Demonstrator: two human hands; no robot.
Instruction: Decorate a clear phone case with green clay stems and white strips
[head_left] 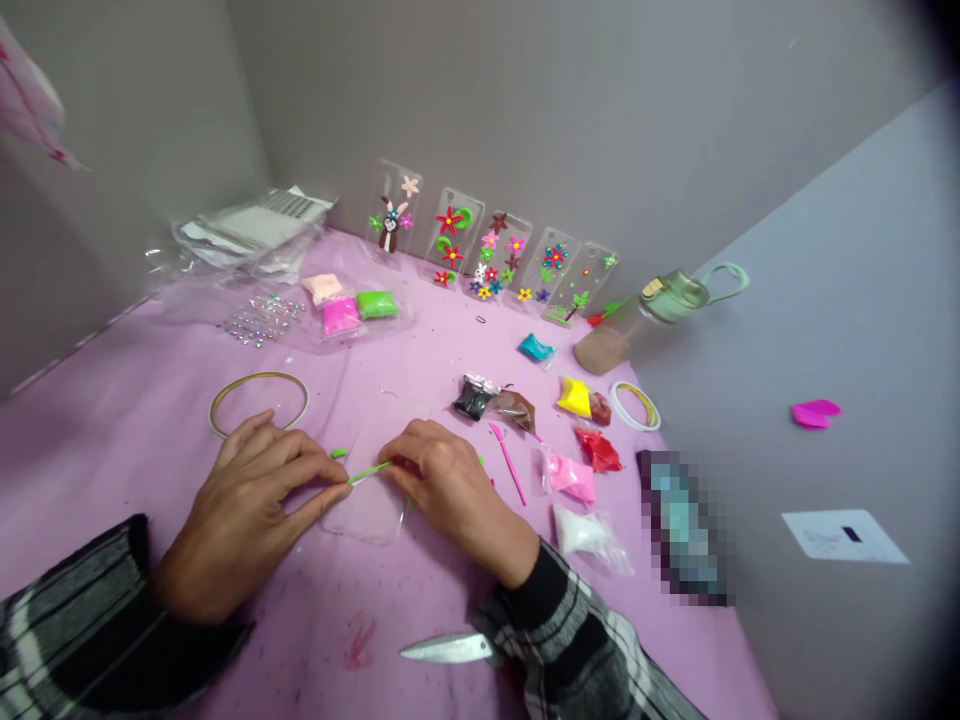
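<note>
A thin green strip of clay (370, 472) stretches between my two hands, above a clear phone case (360, 520) lying flat on the table. My left hand (259, 490) pinches the strip's left end between thumb and fingertips. At the other end, my right hand (442, 480) is closed on it, its fingertips partly hidden. Beside the left fingertips lies a small green clay piece (339, 453). A pink modelling tool (510, 466) rests to the right of my right hand. Near my right sleeve, scissors (448, 649) lie with their handles covered.
Several decorated phone cases (450, 235) lean against the back wall. Clay packets, including a white one (589, 535) and a black one (475, 397), lie to the right. A bottle (637, 320) stands behind them. Tape rolls (636, 405) and rhinestones (262, 320) are also on the purple tablecloth (300, 640).
</note>
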